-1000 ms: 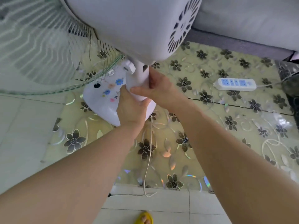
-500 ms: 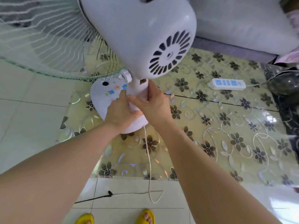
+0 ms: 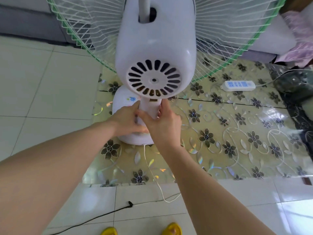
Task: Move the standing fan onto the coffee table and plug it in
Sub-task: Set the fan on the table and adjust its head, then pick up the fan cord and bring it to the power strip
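Where fan stands, left hand, right hand gripping

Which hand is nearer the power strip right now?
The right hand, on the side of the fan stem facing the power strip. The left hand grips the stem's far side.

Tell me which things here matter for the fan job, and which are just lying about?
Part of the job:
fan, held at its stem by left hand and right hand
fan's white cord
coffee table
power strip

Just lying about:
black cable on the floor
pink cloth
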